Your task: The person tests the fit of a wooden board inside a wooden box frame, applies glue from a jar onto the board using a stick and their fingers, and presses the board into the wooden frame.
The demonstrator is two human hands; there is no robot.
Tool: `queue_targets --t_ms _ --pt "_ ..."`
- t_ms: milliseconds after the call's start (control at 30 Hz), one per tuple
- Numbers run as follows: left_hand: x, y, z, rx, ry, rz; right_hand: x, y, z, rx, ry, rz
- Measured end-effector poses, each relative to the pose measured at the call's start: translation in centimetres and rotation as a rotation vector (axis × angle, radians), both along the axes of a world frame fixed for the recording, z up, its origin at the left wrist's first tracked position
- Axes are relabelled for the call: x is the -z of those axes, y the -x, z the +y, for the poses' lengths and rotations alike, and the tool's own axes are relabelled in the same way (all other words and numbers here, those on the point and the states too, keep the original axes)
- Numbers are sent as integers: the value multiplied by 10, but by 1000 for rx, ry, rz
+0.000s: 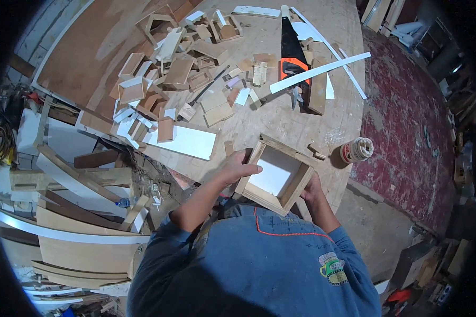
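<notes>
Close to my chest, at the table's front edge, I hold a small open wooden box (300,186) with a white bottom panel, tilted toward me. My left hand (239,168) grips its left wall, the thumb lying over the rim. On the opposite side my right hand (313,189) holds the right wall; most of its fingers are hidden behind the box. Small wood offcuts (317,152) lie just past the box's far right corner. A jar (356,150) with a pale, crusted top stands to the right of them.
Wood scraps and small box pieces (179,71) are heaped at the table's left. A handsaw (293,53) with an orange-black handle lies at the back, a white strip (320,72) across it. A white board (188,141) lies front left. Curved boards (79,211) fill the floor on the left.
</notes>
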State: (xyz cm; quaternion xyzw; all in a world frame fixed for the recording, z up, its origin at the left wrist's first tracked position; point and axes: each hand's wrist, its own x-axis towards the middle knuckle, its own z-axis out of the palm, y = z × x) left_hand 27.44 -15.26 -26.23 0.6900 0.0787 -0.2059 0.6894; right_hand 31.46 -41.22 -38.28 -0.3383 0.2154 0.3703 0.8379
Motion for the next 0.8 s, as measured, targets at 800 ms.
queue_targets --t_ms 800 --pt "14 -5 -16 -96 155 6 4 24 16 -26 -671 -17"
